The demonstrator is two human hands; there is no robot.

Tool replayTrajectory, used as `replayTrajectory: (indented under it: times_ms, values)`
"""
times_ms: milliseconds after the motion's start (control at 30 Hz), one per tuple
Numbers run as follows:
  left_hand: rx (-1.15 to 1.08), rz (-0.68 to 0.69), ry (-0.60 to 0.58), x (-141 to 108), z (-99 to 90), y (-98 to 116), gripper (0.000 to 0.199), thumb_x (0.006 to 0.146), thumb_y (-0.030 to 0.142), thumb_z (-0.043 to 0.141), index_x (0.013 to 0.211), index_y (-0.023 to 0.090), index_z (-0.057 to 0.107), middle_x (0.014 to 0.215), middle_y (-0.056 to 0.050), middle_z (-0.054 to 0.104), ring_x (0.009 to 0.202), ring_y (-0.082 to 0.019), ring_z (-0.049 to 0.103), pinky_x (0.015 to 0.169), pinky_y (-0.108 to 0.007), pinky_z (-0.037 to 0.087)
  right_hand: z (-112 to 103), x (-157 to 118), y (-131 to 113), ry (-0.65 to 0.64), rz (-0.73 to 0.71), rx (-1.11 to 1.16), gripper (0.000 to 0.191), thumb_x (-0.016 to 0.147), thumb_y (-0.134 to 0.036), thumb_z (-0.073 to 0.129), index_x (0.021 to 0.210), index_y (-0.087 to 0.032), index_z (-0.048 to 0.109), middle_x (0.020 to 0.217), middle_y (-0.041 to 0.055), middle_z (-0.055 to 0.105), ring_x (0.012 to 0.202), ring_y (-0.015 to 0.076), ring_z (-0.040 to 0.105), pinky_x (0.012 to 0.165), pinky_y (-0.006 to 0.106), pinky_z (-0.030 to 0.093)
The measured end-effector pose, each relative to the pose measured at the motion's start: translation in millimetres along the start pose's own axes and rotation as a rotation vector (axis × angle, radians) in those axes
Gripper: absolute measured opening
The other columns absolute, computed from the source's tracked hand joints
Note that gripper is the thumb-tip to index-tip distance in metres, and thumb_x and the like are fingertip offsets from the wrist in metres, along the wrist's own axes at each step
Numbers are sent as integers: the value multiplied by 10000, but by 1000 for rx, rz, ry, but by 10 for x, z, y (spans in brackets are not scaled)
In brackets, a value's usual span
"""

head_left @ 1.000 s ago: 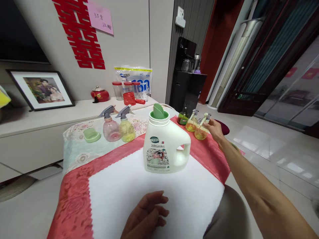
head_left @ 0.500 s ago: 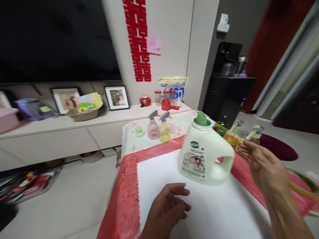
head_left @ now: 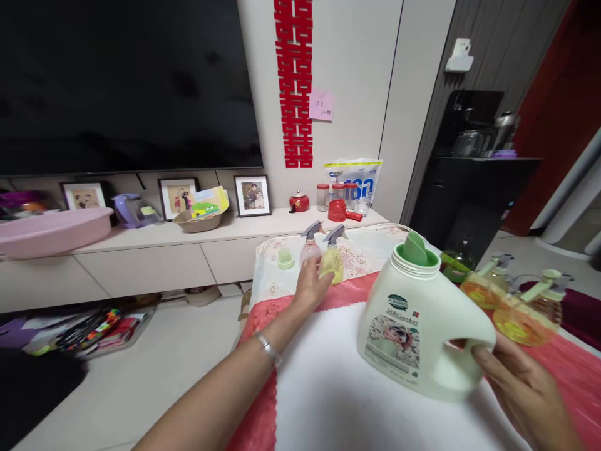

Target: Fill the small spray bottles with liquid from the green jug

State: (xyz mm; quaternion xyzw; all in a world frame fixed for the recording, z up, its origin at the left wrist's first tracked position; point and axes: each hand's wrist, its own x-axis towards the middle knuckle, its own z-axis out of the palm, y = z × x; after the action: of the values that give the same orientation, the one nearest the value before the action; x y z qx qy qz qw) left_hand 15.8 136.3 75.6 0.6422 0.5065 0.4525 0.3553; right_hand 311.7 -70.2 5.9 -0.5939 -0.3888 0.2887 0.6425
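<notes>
A large pale green detergent jug [head_left: 404, 313] stands upright on the white cloth, uncapped, with a green spout in its mouth. My right hand [head_left: 521, 376] has its thumb and fingers around the jug's handle. My left hand [head_left: 312, 285], wearing a silver bracelet, reaches to two small spray bottles with grey heads. Its fingers are at the lower part of the pink bottle [head_left: 310, 249] and beside the yellow bottle [head_left: 332, 263]; whether they grip either one is unclear. A light green cap [head_left: 285, 259] lies left of the bottles.
Orange-filled pump bottles [head_left: 528, 316] and a dark green bottle [head_left: 457, 263] stand to the right. Behind the table, a white cabinet [head_left: 154, 269] holds a pink basin [head_left: 56, 233], picture frames, red-lidded jars and a red pot [head_left: 299, 202].
My left hand has moved forward to the spray bottles. My right hand has come down onto the jug's handle. The camera view has turned left.
</notes>
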Motion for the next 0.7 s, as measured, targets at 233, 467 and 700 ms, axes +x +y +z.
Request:
replayTrajectory:
  times_ms: [233,467,700]
  values:
    - [127,20,141,466,501,41,443,800,166,690,1224,147,565,1289,-158,580,1296,-299,512,1102,-404,364,84,-13,-37,-29,-5,49,499,604,-563,833,929,-199,728,933,138,674,793,283,651,608,347,586]
    - [119,6,235,593,693,-4,273,910,240,580,1164,141,605,1196,-181,649,1210,-315,582,1025,-405,402,84,-43,-18,-73,0,81,446,705,-543,791,990,-209,712,926,120,666,824,250,653,686,304,575]
    - [-47,93,227,482,444,74,269,868,240,634,1129,176,623,1138,-119,707,1112,-279,630,993,-392,423,132,-12,-87,-98,-69,75,441,725,-541,783,940,-167,691,850,103,655,758,207,643,634,258,559]
